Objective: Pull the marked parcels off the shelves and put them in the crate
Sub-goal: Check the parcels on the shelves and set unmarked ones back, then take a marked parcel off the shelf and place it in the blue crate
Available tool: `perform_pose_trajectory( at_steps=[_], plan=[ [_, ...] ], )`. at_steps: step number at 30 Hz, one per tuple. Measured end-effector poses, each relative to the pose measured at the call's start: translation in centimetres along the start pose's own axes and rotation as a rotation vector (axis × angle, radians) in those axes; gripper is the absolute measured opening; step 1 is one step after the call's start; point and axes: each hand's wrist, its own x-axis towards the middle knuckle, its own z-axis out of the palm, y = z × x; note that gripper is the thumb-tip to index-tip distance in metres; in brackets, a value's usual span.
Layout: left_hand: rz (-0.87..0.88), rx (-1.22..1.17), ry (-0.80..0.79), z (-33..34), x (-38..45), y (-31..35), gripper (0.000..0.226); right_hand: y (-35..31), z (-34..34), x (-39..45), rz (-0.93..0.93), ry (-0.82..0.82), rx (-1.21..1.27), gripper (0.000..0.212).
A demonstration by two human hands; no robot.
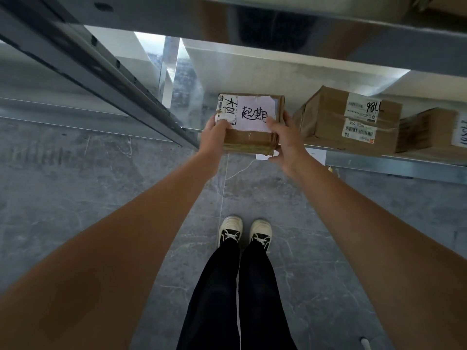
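A small brown cardboard parcel [250, 122] with a white slip of handwritten black characters on top sits at the front edge of a low metal shelf [394, 161]. My left hand [214, 133] grips its left side, thumb over the top corner. On the parcel's right side is my right hand [285, 141], holding it with the thumb on the white slip and the fingers round the side. No crate is in view.
Two more brown parcels stand to the right on the same shelf: one [348, 120] marked 98LL and another [432, 132] at the frame edge. A grey shelf upright [101, 69] slants across the left. An upper shelf [328, 18] overhangs. My feet [243, 232] stand on grey tile.
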Motion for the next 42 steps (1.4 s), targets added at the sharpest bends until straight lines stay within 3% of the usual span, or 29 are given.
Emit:
perform_pose_trajectory(
  at_steps=[2, 4, 6, 11, 15, 20, 24, 30, 34, 42],
  plan=[
    [0.014, 0.032, 0.002, 0.2, -1.6, 0.7, 0.039, 0.1, 0.1, -1.3, -0.042, 0.031, -0.007, 0.048],
    [0.024, 0.081, 0.027, 0.1, -3.7, 1.4, 0.026, -0.3, 0.4, -3.4, -0.083, 0.07, -0.041, 0.045],
    [0.033, 0.111, 0.053, 0.0, -6.2, 2.0, 0.014, -0.6, 0.7, -5.7, -0.112, 0.106, -0.08, 0.053],
    [0.072, 0.111, 0.056, -0.8, -12.3, 3.3, 0.01, -0.1, 0.7, -11.0, -0.08, 0.164, -0.023, 0.072],
    [0.121, 0.189, -0.003, -2.1, -16.9, 5.2, 0.015, -2.5, 0.6, -18.5, -0.089, 0.215, -0.015, 0.05],
    [0.197, 0.158, -0.041, -2.9, -23.0, 7.2, 0.015, -4.2, -0.5, -24.4, -0.256, 0.294, -0.099, 0.04],
    [0.264, 0.092, -0.105, -2.6, -27.8, 7.5, 0.019, -4.6, -1.1, -28.8, -0.309, 0.358, -0.066, 0.068],
    [0.327, 0.05, -0.182, 0.3, -31.9, 8.8, 0.027, -3.6, -3.4, -33.1, -0.372, 0.451, 0.052, 0.073],
    [0.392, 0.149, -0.316, 3.2, -33.9, 9.4, 0.03, -4.2, -5.8, -36.2, -0.407, 0.508, 0.173, 0.053],
    [0.446, 0.277, -0.502, 10.4, -38.3, 9.0, 0.033, -3.8, -13.1, -39.3, -0.48, 0.572, 0.385, 0.047]
  ],
)
